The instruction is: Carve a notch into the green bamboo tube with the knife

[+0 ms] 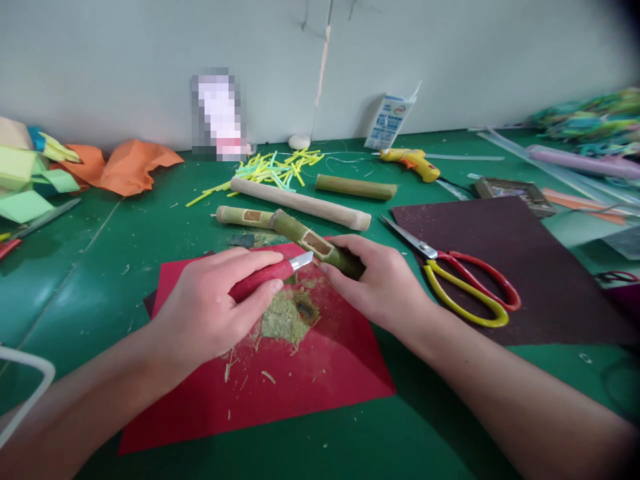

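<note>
My left hand is closed around the red handle of a carving knife, its short metal blade pointing right. My right hand grips the near end of a green bamboo piece that has a rectangular opening cut in its side. The blade tip lies close to that opening; whether it touches cannot be told. Another bamboo piece with a similar opening lies behind, at the far end of the held one. Below the hands, a red sheet bears bamboo shavings and dust.
Scissors with red and yellow handles rest on a dark brown sheet at right. Behind lie a pale wooden stick, a bamboo tube, yellow strips and a yellow glue gun. Orange paper is at left.
</note>
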Demonstrator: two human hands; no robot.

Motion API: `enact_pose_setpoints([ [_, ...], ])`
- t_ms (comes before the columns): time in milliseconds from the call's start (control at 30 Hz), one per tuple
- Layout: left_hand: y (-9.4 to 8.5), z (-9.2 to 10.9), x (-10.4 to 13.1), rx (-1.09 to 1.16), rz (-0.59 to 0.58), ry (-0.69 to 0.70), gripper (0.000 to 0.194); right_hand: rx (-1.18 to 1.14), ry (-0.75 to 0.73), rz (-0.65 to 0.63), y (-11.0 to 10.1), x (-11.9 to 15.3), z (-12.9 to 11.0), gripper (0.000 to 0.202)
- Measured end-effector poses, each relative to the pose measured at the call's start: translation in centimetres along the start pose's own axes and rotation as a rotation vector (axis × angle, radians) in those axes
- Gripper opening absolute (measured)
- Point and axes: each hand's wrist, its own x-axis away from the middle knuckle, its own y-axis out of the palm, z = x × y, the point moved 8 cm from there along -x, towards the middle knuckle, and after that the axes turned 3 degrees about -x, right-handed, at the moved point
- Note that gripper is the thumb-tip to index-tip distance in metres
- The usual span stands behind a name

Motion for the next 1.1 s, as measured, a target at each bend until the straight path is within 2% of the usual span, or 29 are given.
enact_pose_setpoints([
  [233,1.0,-0.1,-0.1,0.036,0.013,0.016,0.029,0.136,-0.079,0.030,0.3,0.3,-1.2,0.030],
  [533,1.6,-0.1,-0.4,0.014,-0.019,0.011,0.036,-0.236,0.120,-0.004,0.2,0.2,0.0,0.026],
  [767,1.6,-0.3,-0.3,0.049,-0.032,-0.007,0.038,-0.424,0.160,-0.091,0.8,0.0,-0.3,0.023],
  [1100,1.3,-0.5,-0.2,0.055,-0.025,-0.069,0.038,-0.540,0.300,-0.210,2.0,0.5,0.4,0.033],
])
